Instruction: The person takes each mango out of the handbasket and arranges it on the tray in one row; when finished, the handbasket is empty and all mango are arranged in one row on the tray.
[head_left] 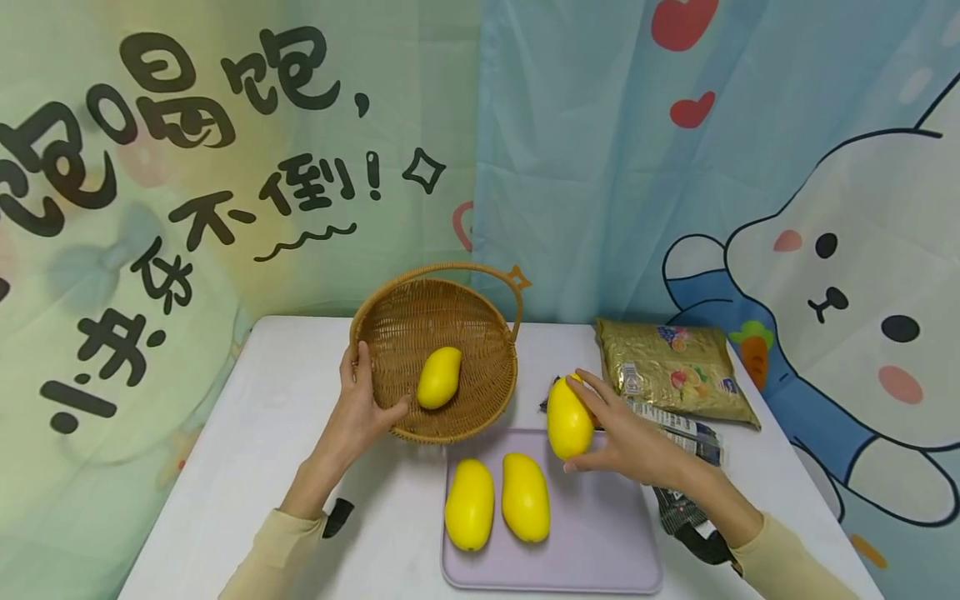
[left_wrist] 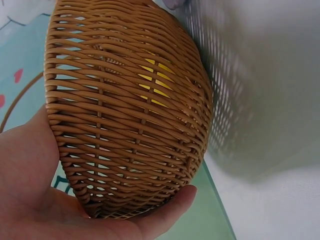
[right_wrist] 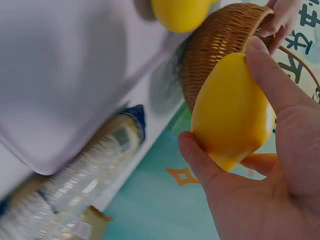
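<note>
In the head view my left hand (head_left: 365,406) grips the near-left rim of a brown wicker basket (head_left: 390,321), which leans so that its mouth faces me. One yellow mango (head_left: 439,377) lies inside; in the left wrist view a bit of yellow shows through the weave of the basket (left_wrist: 125,100). My right hand (head_left: 622,433) holds another yellow mango (head_left: 568,419) above the back of a lilac tray (head_left: 592,533), with thumb and fingers around it. Two more mangoes, a left one (head_left: 470,505) and a right one (head_left: 526,497), lie on the tray.
A gold fruit-print bag (head_left: 675,371) lies at the back right of the white table (head_left: 300,433). Nearer me, partly under my right arm, are dark and silver packages (head_left: 686,433). Printed curtains (head_left: 555,167) hang behind the table.
</note>
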